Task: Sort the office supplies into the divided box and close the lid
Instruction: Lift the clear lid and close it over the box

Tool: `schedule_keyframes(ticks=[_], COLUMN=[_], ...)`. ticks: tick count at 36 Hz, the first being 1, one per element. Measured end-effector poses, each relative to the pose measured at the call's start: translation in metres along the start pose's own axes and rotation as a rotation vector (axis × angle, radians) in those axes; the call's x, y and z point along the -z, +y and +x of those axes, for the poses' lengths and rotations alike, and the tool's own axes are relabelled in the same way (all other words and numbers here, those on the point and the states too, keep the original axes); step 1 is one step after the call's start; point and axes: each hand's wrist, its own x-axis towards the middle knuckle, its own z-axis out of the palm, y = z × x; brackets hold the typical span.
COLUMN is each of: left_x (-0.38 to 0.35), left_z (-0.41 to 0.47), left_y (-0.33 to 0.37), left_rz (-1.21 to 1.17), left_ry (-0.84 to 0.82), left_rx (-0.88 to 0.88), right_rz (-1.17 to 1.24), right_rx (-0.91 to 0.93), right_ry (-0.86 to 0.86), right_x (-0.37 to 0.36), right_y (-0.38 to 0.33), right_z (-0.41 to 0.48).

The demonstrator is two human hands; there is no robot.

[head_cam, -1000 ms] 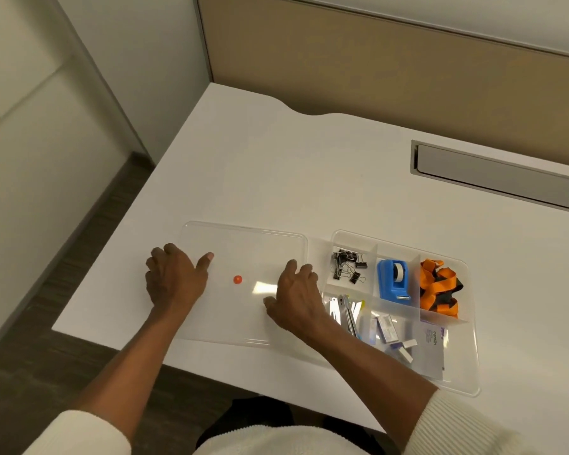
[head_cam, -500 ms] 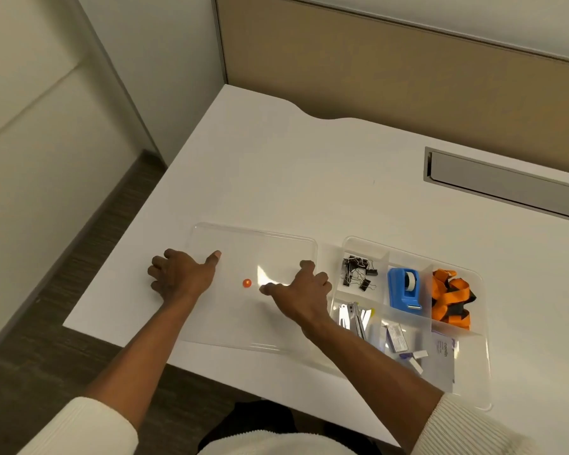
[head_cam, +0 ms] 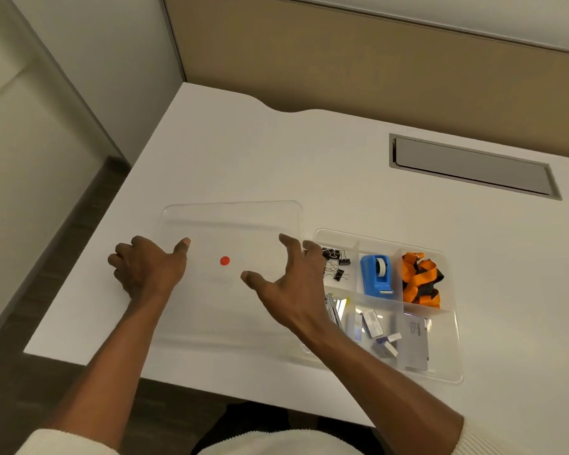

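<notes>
A clear lid (head_cam: 230,224) with a red dot (head_cam: 224,260) lies flat on the white desk, left of the clear divided box (head_cam: 458,349). My left hand (head_cam: 145,267) holds the lid's left edge, thumb on top and fingers curled beside it. My right hand (head_cam: 289,287) is spread over the lid's right edge, fingers apart, holding nothing. The box's back row holds black binder clips (head_cam: 337,264), a blue tape dispenser (head_cam: 377,277) and an orange lanyard (head_cam: 421,280). Its front row has metal clips, small packets and a grey card (head_cam: 416,343).
A grey cable hatch (head_cam: 473,167) is set into the desk at the back right. A tan partition (head_cam: 375,60) runs behind the desk. The desk's left edge and front edge (head_cam: 79,357) drop to dark floor close to the lid.
My right hand has lifted from resting flat at the lid's right part and opened wide, fingers spread. The left hand stays at the lid's left edge. The camera view shifted slightly.
</notes>
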Motion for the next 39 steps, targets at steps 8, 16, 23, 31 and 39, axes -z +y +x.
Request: schedule_keyframes(ticks=[8, 16, 23, 31, 39], left_x=[-0.027, -0.070, -0.089, -0.100, -0.113], left_z=[-0.074, -0.153, -0.186, -0.203, -0.205], left_y=[0.056, 0.083, 0.089, 0.081, 0.079], left_rz=[-0.085, -0.080, -0.026, 0.026, 0.174], left_ry=[-0.119, -0.254, -0.299, -0.338, -0.260], left_rx=[-0.256, -0.481, -0.577, -0.635, -0.712], right_rz=[-0.124, -0.178, -0.211, -0.441, -0.504], right_rx=[-0.041, -0.096, -0.107, -0.065, -0.007], right_ry=[0.181, 0.268, 0.261, 0.254, 0.218], right_x=[0.078, 0.148, 0.174, 0.179, 0.168], right_y=[0.057, 0.136, 0.179, 0.206, 0.227], right_z=[-0.002, -0.024, -0.040, -0.046, -0.045])
